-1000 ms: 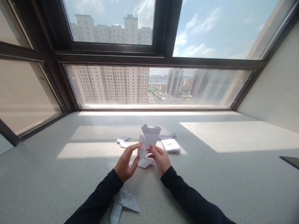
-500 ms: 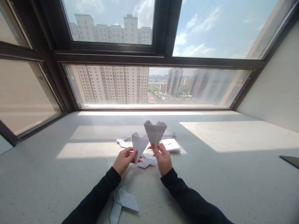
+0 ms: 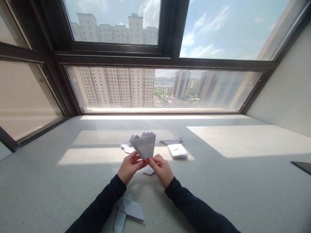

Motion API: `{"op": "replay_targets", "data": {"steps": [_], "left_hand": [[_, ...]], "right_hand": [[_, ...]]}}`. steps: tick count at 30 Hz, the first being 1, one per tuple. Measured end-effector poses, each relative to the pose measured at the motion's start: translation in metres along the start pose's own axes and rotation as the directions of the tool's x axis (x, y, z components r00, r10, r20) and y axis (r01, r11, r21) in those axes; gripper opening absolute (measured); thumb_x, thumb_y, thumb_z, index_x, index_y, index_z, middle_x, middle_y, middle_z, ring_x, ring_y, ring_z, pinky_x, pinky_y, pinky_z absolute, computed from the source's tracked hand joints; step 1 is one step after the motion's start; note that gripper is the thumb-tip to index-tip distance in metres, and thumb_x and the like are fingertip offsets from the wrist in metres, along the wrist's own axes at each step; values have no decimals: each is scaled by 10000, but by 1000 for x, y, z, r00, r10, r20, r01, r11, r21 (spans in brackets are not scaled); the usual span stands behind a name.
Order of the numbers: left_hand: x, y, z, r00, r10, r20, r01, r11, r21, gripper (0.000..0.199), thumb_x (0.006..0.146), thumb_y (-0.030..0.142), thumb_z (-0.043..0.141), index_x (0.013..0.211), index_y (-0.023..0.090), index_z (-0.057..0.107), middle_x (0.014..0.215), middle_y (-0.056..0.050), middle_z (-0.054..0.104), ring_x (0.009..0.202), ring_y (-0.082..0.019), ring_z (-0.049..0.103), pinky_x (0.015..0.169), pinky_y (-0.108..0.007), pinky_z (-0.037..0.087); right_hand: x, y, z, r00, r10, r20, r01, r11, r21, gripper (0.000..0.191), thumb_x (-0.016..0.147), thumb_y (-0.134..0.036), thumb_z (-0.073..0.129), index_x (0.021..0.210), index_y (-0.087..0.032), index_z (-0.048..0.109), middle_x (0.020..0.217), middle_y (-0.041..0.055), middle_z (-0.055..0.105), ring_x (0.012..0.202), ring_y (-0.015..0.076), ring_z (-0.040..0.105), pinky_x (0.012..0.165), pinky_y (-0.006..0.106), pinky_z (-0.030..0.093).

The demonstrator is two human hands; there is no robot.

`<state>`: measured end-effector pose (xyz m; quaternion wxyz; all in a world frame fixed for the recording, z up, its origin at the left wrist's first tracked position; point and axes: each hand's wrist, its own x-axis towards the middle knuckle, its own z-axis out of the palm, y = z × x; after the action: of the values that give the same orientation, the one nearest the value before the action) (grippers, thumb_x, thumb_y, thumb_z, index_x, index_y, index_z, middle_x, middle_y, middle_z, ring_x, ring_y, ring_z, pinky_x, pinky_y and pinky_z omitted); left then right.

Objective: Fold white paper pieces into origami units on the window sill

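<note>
My left hand (image 3: 130, 168) and my right hand (image 3: 162, 170) meet above the sill, both closed on folded white paper (image 3: 145, 145). The paper fans out upward with a zigzag top edge and narrows to a point between my fingertips. It looks like two folded pieces held overlapped, though their lower ends are hidden by my fingers. Beneath my hands lies another folded paper piece (image 3: 148, 170), mostly covered. Close to my left forearm rests a folded paper shape (image 3: 128, 208) with several pointed arms.
A squarish folded paper (image 3: 178, 150) lies right of my hands, with a flat folded strip (image 3: 172, 140) behind it. Another paper fold (image 3: 126, 147) sits behind my left hand. The stone sill (image 3: 218, 181) runs to the window frame (image 3: 160, 113). A dark flat object (image 3: 302, 167) is at the right edge.
My right hand has moved left and down, bringing its folded paper against the one in my left hand. The two pieces, apart before, now overlap. My left hand has barely moved.
</note>
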<state>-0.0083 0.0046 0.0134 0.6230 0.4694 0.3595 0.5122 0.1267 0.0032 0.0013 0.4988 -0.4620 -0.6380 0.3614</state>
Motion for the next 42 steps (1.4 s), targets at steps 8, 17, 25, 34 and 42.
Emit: {"op": "replay_targets", "data": {"steps": [8, 17, 25, 34, 42], "left_hand": [[0, -4, 1, 1000, 7, 2, -7, 1000, 4, 331, 566, 246, 679, 855, 122, 574, 828, -69, 656, 813, -218, 595, 822, -404, 426], [-5, -2, 4, 999, 30, 40, -31, 999, 28, 304, 613, 284, 637, 862, 115, 592, 856, -75, 650, 824, -223, 591, 829, -400, 429], [-6, -6, 8, 997, 81, -10, -79, 989, 121, 281, 659, 340, 597, 834, 120, 608, 815, -52, 658, 816, -220, 591, 795, -368, 464], [-4, -9, 8, 998, 52, -33, -48, 994, 95, 313, 653, 331, 608, 889, 125, 607, 794, -51, 668, 804, -219, 599, 787, -366, 464], [1, -14, 4, 998, -12, -66, 11, 1000, -10, 342, 627, 360, 629, 853, 102, 620, 792, -79, 672, 777, -219, 610, 775, -374, 468]], "right_hand": [[2, 0, -2, 1000, 3, 17, -3, 1000, -2, 371, 717, -459, 477, 495, -166, 526, 585, -15, 390, 560, 114, 405, 513, 244, 321], [1, -1, -2, 1000, 2, 30, -1, 998, -59, 395, 724, -460, 470, 465, -168, 537, 552, -21, 377, 557, 115, 420, 535, 247, 332], [0, 1, -2, 1000, -12, 26, 14, 998, -64, 378, 725, -444, 483, 476, -180, 589, 543, -14, 378, 584, 125, 423, 533, 243, 343], [-1, 2, -1, 998, -27, 49, 32, 994, -107, 365, 737, -426, 468, 509, -176, 605, 556, -14, 387, 561, 116, 430, 521, 239, 343], [0, 9, 1, 995, 0, 101, 10, 995, -98, 403, 737, -445, 450, 491, -161, 595, 408, -16, 460, 425, 96, 413, 428, 211, 311]]}}
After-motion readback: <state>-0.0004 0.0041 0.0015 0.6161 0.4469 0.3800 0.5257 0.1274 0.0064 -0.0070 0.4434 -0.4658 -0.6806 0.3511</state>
